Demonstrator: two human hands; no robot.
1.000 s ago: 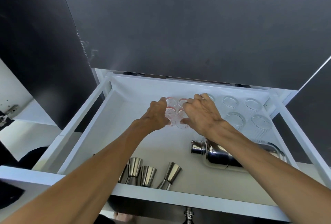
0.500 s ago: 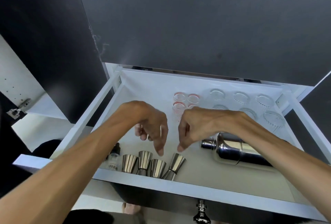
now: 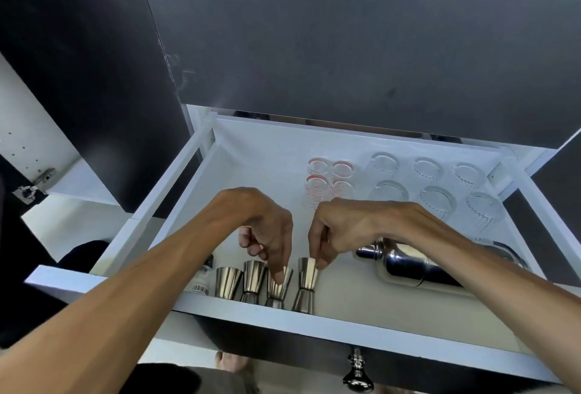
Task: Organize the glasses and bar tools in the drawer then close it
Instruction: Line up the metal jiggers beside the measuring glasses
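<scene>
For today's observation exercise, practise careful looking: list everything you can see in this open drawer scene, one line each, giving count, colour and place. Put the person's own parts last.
drawer: one, white, pulled open under dark cabinet fronts
red-marked glasses: four, clear with red lines, back centre in a square
ribbed glasses: six, clear, back right in two rows
cocktail shaker: one, shiny steel, lying on its side, front right
jiggers: four, steel, in a row along the front wall
small bottle: one, barcode label, left of the jiggers, mostly hidden
drawer knob: one, dark metal, on the drawer front
left hand: a finger on the third jigger from the left
right hand: fingers on the rightmost jigger's rim
</scene>
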